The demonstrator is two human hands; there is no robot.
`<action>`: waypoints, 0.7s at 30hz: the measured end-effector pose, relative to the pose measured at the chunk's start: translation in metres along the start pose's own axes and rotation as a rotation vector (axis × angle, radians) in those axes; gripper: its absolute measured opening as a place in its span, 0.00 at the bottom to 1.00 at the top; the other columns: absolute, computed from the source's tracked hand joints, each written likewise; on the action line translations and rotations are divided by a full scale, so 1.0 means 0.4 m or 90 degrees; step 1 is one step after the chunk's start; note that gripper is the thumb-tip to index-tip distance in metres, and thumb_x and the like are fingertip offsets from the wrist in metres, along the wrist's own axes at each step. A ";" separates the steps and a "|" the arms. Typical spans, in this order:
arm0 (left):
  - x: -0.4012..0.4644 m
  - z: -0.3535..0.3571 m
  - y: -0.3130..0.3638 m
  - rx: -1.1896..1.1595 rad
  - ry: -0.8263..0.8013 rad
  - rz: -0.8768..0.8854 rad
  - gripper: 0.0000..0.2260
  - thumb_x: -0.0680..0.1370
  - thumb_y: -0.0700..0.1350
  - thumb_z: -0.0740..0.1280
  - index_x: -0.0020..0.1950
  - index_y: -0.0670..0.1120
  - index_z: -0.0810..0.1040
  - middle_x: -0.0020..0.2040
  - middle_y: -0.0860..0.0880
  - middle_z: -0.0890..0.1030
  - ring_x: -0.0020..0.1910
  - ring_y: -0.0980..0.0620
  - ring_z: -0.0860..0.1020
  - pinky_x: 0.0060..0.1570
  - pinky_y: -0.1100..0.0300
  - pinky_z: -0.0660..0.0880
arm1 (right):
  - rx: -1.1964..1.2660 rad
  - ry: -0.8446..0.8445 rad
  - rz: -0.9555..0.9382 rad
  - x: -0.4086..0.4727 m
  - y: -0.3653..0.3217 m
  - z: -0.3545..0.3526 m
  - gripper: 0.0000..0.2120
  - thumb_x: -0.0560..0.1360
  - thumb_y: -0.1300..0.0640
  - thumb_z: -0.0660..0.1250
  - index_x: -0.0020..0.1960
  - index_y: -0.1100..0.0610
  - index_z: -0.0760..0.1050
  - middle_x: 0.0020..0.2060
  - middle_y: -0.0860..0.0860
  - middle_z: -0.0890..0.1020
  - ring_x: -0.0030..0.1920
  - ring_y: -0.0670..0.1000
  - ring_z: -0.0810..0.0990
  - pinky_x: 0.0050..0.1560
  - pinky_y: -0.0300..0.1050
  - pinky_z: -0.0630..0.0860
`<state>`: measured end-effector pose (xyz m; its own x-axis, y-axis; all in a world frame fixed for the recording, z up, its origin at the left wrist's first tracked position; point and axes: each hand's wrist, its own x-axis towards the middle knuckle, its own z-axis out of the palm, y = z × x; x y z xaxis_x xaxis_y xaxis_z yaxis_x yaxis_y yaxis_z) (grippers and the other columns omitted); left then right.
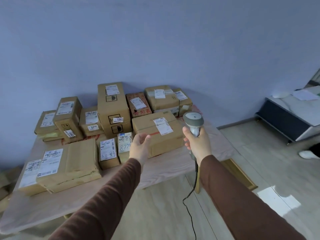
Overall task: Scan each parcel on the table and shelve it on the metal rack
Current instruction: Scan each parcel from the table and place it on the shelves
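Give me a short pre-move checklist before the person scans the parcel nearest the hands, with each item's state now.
1. Barcode scanner held: ok, right hand grips its handle.
2. Left hand free to steady: ok, open, holding nothing.
3. Label on the large cardboard parcel faces up: ok.
4. Scanner aimed at that label: cannot tell.
5. Scanner cable unsnagged: ok, hangs free beside the table.
6. Metal rack ready: cannot tell, not in view.
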<state>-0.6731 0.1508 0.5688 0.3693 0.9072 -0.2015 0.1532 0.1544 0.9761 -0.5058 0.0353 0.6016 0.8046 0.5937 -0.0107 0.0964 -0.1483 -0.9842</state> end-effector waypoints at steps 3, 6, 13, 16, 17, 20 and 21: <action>0.068 0.042 -0.030 0.004 0.046 -0.028 0.21 0.85 0.49 0.65 0.77 0.45 0.69 0.73 0.46 0.75 0.72 0.47 0.73 0.75 0.45 0.69 | -0.027 -0.029 0.021 0.119 0.063 0.002 0.10 0.77 0.48 0.74 0.53 0.50 0.76 0.37 0.47 0.82 0.34 0.46 0.80 0.37 0.45 0.75; 0.137 0.082 -0.067 0.025 0.100 -0.043 0.25 0.85 0.49 0.65 0.80 0.43 0.65 0.77 0.44 0.72 0.75 0.45 0.71 0.76 0.45 0.68 | -0.056 -0.055 0.052 0.240 0.136 0.001 0.08 0.77 0.49 0.74 0.50 0.50 0.76 0.40 0.49 0.84 0.36 0.48 0.83 0.40 0.49 0.80; 0.253 0.138 -0.168 0.078 0.173 -0.086 0.30 0.85 0.49 0.64 0.84 0.46 0.57 0.82 0.44 0.64 0.80 0.45 0.64 0.79 0.45 0.63 | -0.130 -0.086 0.074 0.435 0.286 0.002 0.13 0.78 0.49 0.73 0.56 0.56 0.77 0.45 0.51 0.83 0.50 0.58 0.82 0.53 0.54 0.78; 0.296 0.145 -0.202 0.075 0.174 -0.116 0.31 0.85 0.49 0.64 0.85 0.46 0.55 0.82 0.44 0.64 0.80 0.44 0.64 0.79 0.44 0.63 | -0.123 -0.097 0.099 0.484 0.328 0.020 0.14 0.78 0.49 0.73 0.57 0.57 0.77 0.47 0.51 0.82 0.52 0.59 0.81 0.54 0.53 0.76; 0.311 0.144 -0.215 0.071 0.173 -0.126 0.31 0.85 0.49 0.64 0.85 0.45 0.55 0.82 0.44 0.65 0.80 0.44 0.65 0.79 0.44 0.63 | -0.116 -0.099 0.112 0.496 0.339 0.028 0.14 0.78 0.49 0.73 0.58 0.57 0.77 0.47 0.51 0.82 0.53 0.59 0.81 0.55 0.53 0.76; 0.348 0.142 -0.250 0.063 0.175 -0.156 0.31 0.85 0.52 0.63 0.85 0.45 0.56 0.82 0.44 0.66 0.80 0.44 0.66 0.79 0.45 0.63 | -0.079 -0.107 0.161 0.521 0.373 0.051 0.13 0.78 0.50 0.73 0.57 0.54 0.76 0.48 0.51 0.82 0.53 0.57 0.81 0.58 0.53 0.76; 0.358 0.142 -0.262 0.051 0.181 -0.170 0.31 0.85 0.53 0.63 0.85 0.45 0.55 0.82 0.45 0.65 0.80 0.45 0.65 0.80 0.45 0.62 | -0.061 -0.110 0.177 0.526 0.384 0.058 0.12 0.78 0.50 0.73 0.57 0.54 0.75 0.48 0.50 0.81 0.53 0.57 0.80 0.59 0.53 0.76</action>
<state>-0.5843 0.2424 0.4332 0.0396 0.9129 -0.4062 0.2844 0.3794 0.8804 -0.3354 0.1559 0.4443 0.6978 0.6435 -0.3146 -0.0526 -0.3919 -0.9185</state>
